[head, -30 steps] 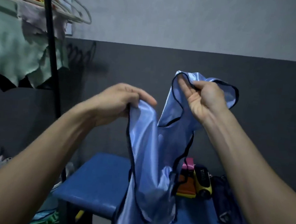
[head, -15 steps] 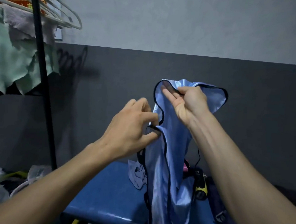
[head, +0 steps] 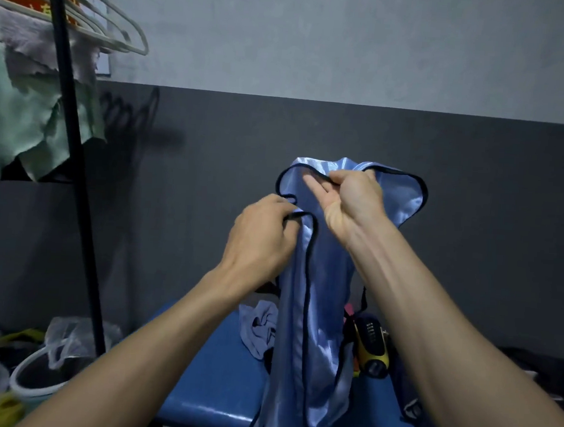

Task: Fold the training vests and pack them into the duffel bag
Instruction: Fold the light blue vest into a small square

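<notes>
Both hands hold a shiny light-blue training vest (head: 322, 282) up in the air above a blue table (head: 211, 374), its body hanging down past the table's front edge. The left hand (head: 259, 241) pinches the vest's black-trimmed edge at one strap, fingers curled round the piping. The right hand (head: 350, 204) grips the other strap higher up, thumb and curled fingers closed on the trim while two fingers lie straighter against the fabric. The two hands are close together, almost touching. On the table behind the vest lie a crumpled pale cloth (head: 257, 330) and a yellow-and-black device (head: 371, 350). To the left stands a black rack pole (head: 75, 174) with hangers (head: 113, 28), well apart from the hands; a dark wall is behind.
</notes>
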Action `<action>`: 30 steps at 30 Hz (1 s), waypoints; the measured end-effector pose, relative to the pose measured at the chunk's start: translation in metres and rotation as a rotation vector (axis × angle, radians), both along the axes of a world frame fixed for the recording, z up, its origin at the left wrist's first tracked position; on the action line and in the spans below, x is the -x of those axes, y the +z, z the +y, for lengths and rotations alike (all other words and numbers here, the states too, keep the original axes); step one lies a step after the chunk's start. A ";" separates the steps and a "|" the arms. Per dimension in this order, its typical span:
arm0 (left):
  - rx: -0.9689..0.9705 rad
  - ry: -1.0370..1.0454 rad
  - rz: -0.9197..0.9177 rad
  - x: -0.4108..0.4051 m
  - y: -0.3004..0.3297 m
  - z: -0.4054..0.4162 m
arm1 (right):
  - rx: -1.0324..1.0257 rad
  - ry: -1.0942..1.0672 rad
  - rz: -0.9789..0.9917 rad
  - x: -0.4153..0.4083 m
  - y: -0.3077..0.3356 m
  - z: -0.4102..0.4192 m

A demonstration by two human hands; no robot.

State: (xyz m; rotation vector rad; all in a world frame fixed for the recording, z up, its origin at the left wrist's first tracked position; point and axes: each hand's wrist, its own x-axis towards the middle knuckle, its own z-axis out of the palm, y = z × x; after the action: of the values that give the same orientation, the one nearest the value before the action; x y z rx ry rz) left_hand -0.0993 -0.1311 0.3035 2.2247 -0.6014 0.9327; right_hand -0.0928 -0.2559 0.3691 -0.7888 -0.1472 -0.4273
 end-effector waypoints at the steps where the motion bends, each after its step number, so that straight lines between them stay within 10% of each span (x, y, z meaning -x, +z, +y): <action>1: 0.070 -0.022 0.012 -0.005 0.004 0.006 | -0.002 0.000 0.013 -0.001 -0.002 -0.010; 7: 0.321 -0.270 0.083 -0.020 0.040 0.051 | 0.160 0.071 0.232 0.013 -0.030 -0.070; 11: 0.264 -0.308 0.050 -0.018 0.071 0.058 | 0.642 -0.315 0.333 0.013 -0.059 -0.087; 20: -0.064 -0.319 0.020 -0.001 0.109 0.036 | 1.136 -0.478 -0.350 0.061 -0.015 -0.007; 24: -0.112 -0.336 0.061 -0.001 0.108 0.043 | 1.107 -0.630 -0.325 0.042 -0.025 -0.010; 30: -0.199 -0.457 0.292 -0.007 0.097 0.062 | 0.902 -0.252 -0.065 0.021 -0.046 -0.032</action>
State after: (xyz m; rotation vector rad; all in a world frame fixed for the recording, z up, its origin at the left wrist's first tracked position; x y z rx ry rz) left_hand -0.0928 -0.0694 0.4004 2.1961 -1.0393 0.3212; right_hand -0.1135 -0.2876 0.3227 -1.6923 -0.3121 -0.6338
